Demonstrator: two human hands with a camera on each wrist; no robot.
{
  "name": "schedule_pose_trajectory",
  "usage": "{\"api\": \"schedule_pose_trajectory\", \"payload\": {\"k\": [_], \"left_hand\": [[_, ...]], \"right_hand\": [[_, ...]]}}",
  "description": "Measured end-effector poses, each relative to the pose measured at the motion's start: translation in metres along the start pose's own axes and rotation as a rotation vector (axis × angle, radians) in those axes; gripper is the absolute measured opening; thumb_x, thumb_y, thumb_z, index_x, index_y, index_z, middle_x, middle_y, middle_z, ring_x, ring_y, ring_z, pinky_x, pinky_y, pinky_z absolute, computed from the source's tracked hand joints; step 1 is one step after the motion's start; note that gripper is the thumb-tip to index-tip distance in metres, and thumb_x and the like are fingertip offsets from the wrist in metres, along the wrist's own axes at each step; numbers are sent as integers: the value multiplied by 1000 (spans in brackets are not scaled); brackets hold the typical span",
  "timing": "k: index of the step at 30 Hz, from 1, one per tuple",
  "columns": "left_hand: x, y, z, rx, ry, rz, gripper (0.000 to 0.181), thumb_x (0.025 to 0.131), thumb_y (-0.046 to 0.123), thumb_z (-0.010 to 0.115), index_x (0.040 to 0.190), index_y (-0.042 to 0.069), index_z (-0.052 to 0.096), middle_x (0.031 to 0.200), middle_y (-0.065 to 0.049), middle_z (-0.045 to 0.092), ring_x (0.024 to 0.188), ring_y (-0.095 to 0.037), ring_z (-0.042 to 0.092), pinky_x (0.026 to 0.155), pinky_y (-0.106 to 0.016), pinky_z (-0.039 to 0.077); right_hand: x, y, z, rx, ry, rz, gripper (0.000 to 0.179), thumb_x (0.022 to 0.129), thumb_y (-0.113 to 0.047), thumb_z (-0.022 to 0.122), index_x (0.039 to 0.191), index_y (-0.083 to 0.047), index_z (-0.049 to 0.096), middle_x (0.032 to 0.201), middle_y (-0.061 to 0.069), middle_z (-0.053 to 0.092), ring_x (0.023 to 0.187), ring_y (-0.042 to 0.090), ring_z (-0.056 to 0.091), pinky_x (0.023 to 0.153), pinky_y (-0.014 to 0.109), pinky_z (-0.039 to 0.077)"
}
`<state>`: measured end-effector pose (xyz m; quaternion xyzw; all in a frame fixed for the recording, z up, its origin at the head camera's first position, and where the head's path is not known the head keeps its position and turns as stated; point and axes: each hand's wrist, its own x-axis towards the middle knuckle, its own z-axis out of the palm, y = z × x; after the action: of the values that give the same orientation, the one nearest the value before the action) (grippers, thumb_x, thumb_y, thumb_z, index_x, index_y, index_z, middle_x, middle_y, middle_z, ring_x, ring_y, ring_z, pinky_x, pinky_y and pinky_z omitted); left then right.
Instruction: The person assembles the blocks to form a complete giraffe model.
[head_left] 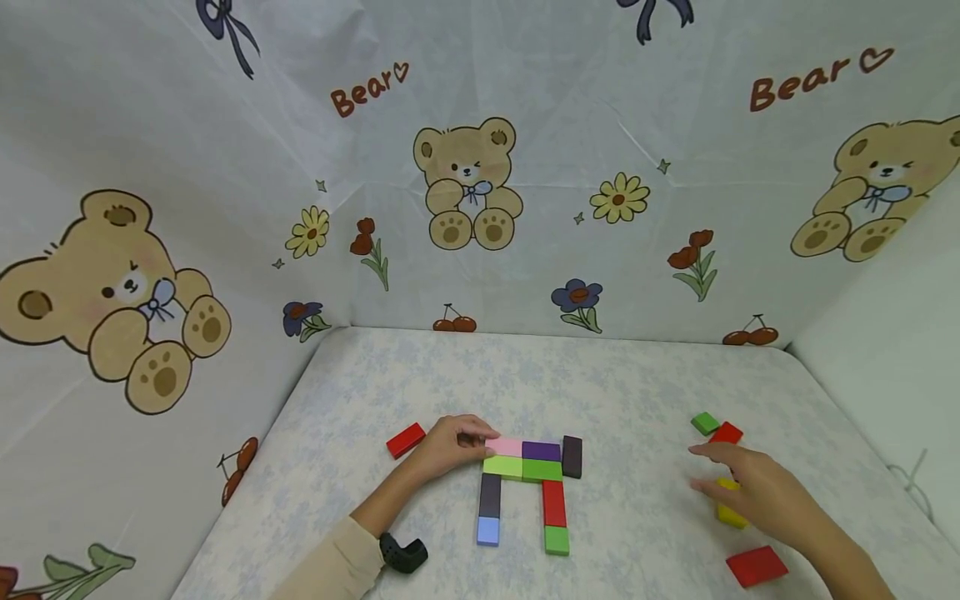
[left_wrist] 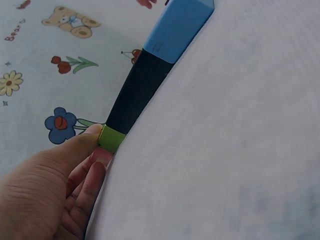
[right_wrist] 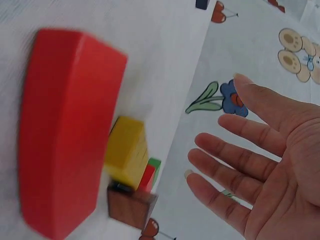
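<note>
My left hand [head_left: 448, 444] pinches the pink block [head_left: 506, 447] at its left end, index fingertip along the far edge and thumb by the lime block [head_left: 501, 468]. These belong to a flat figure of coloured blocks: a purple block [head_left: 542, 452] and green block [head_left: 542, 471] beside them, two legs below, and a dark block [head_left: 572, 457] upright at the right. One leg is dark with a blue block [head_left: 488, 532]; the other is a red block [head_left: 553, 502] above green. Over the yellow block [head_left: 731, 515], my right hand [head_left: 761, 487] hovers with fingers spread, holding nothing.
A red block [head_left: 406, 440] lies left of the figure. On the right lie a small green block [head_left: 705, 423], another red block [head_left: 727, 432] and a larger red block [head_left: 757, 567]. A brown block [right_wrist: 131, 205] shows beside the yellow one. A bear-print cloth [head_left: 465, 275] hangs behind the table.
</note>
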<state>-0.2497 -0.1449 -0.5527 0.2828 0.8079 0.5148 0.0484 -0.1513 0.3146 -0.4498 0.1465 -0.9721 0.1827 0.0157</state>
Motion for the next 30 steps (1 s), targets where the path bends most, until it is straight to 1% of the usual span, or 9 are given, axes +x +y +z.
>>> {"api": "schedule_pose_trajectory", "payload": {"k": [2,4,5,8,11,13,19,25,30], "left_hand": [[0,0,0,-1,0,-2,28,88,26,82,115,19,79,108,11,71,86,-12,63,72,-28,54],[-1,1,-1,1,1,-3,28,88,25,82,115,20,79,108,12,71,86,-12,63,73,-28,54],[-1,1,-1,2,1,-5,27,88,25,82,115,20,79,108,12,71,86,-12,63,73,-28,54],[-2,0,-1,9,0,-11,27,88,26,82,115,22,79,107,13,71,85,-12,63,73,-28,54],[-2,0,-1,7,1,-22,27,88,27,82,114,23,79,107,13,71,85,-12,63,73,-28,54],[-2,0,-1,5,3,-27,27,88,28,82,114,24,79,107,13,70,85,-12,63,73,-28,54],[-1,0,-1,3,-2,-33,27,87,29,82,114,25,79,108,13,70,85,-13,63,73,-28,54],[1,-2,0,3,1,-37,26,87,29,83,113,27,79,107,14,70,84,-13,63,72,-28,54],[0,-2,1,-3,0,-34,27,87,29,83,113,26,79,107,13,70,84,-13,62,72,-28,54]], "right_hand": [[-3,7,0,-13,-5,23,48,84,-31,83,121,-5,72,81,-1,62,67,7,49,55,25,42],[-5,13,1,-19,-19,50,46,84,-31,82,120,-4,72,71,-5,49,61,5,40,51,23,32],[-6,16,1,-19,-27,57,46,85,-30,82,120,-3,72,68,-5,44,59,5,38,50,23,30],[-9,24,1,-18,-62,80,46,84,-28,83,119,0,72,71,-6,47,63,4,41,53,22,35],[-11,31,1,-15,-97,87,50,83,-28,84,121,2,70,76,-7,52,67,4,44,56,22,39],[-12,34,1,-14,-116,95,53,81,-28,85,122,1,70,78,-7,55,70,4,46,58,22,42],[-16,41,1,-6,-177,74,60,75,-27,90,124,0,69,87,-6,61,75,7,51,65,22,50],[-16,45,1,15,-187,55,61,72,-19,92,124,3,68,94,-4,64,77,7,53,69,24,54],[-16,43,3,-18,-181,74,61,70,-20,93,122,2,69,95,-3,62,78,12,52,68,25,54]]}}
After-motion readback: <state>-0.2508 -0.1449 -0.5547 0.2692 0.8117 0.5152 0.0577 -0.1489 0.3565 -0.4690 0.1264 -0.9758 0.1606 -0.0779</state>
